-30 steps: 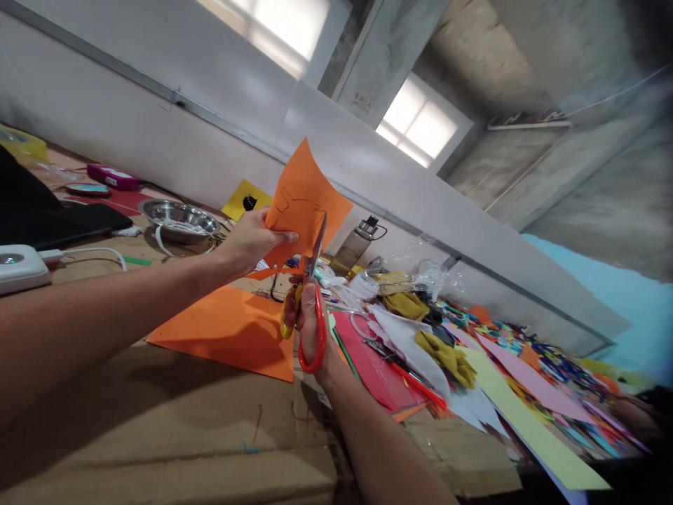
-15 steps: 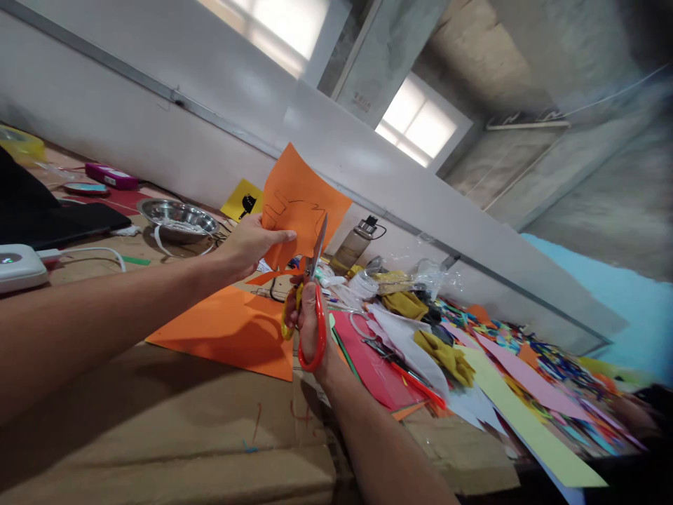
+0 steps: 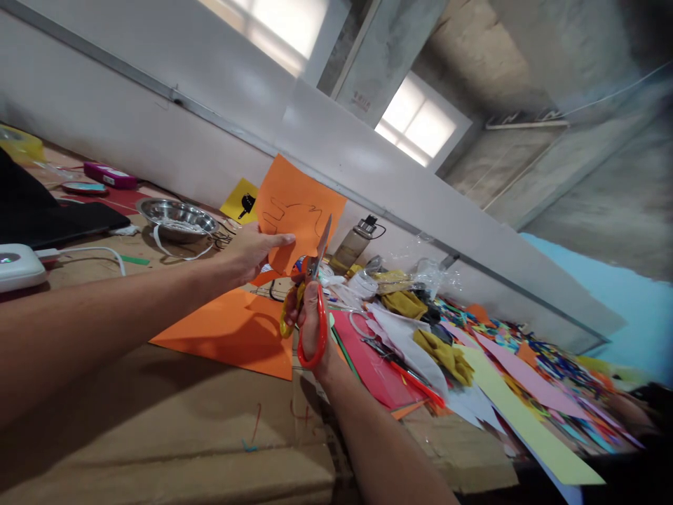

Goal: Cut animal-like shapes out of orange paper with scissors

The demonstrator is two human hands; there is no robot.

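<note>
My left hand (image 3: 255,251) pinches an orange sheet of paper (image 3: 302,200) by its left side, thumb on the front. The sheet is held up in the air and carries a dark drawn outline. My right hand (image 3: 311,319) is wrapped round the handles of a pair of scissors (image 3: 317,263), one loop red and one yellow. The blades point up at the sheet's lower right edge, beside the drawn line. Below both hands another orange sheet (image 3: 226,333) lies flat on the cardboard.
A steel bowl (image 3: 177,219) and a yellow card (image 3: 239,200) are at the back left. Behind my right hand stands a bottle (image 3: 355,244). On the right lie red paper (image 3: 368,372), a second pair of scissors (image 3: 415,379), a crumpled yellow cloth (image 3: 444,356) and many coloured scraps (image 3: 505,333).
The held orange sheet has shifted slightly left and down with my left hand. My right hand and the scissors have hardly moved; the blades lean a little more to the right.
</note>
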